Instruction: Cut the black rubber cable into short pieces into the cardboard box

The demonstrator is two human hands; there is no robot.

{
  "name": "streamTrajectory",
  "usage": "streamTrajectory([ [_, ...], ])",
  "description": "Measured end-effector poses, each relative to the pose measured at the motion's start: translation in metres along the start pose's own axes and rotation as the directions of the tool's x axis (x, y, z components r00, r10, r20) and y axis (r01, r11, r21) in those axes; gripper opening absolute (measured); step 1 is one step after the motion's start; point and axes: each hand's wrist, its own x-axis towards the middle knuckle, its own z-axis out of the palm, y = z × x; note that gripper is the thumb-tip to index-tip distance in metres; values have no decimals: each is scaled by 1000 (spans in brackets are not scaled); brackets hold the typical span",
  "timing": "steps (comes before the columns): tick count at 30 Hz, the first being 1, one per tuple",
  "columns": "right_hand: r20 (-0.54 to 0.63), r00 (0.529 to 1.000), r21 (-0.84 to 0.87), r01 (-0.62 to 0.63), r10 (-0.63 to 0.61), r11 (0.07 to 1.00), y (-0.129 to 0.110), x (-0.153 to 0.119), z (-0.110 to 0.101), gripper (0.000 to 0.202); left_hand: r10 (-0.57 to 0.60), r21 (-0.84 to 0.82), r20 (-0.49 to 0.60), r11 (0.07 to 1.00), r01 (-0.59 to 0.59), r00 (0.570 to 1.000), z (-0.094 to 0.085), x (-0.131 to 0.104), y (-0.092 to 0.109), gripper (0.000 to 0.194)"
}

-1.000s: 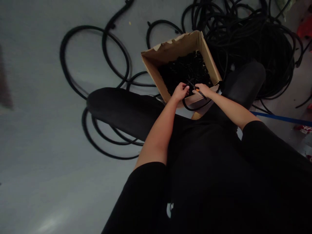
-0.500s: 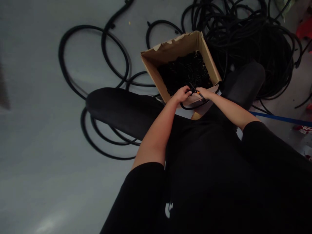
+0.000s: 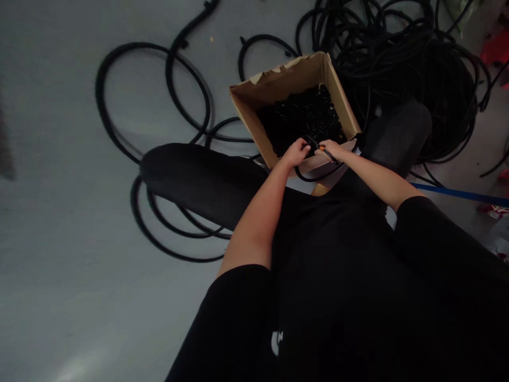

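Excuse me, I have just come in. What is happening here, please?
Over a cardboard box partly filled with small black pieces, a person's left hand holds a black tube. The right hand holds a dark tool with orange on it, its tip close to the left hand. Black loops lie to the left, a bigger heap to the right.

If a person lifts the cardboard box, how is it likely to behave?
The cardboard box may feel rather heavy, because many small black pieces lie inside. Its walls could bend or tear, since the far rim looks ragged. The pieces appear loose, so they would probably slide if it tilts.
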Motion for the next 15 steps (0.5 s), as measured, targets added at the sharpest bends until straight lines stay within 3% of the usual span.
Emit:
streamTrajectory([
  [10, -75, 988, -148, 124, -137, 981, 15, 15, 8, 23, -58, -21, -24, 998, 57, 998, 1, 4, -4, 15],
  [15, -51, 991, -150, 116, -125, 982, 17, 13, 6, 30, -65, -32, -54, 997, 64, 996, -1, 6, -6, 7],
])
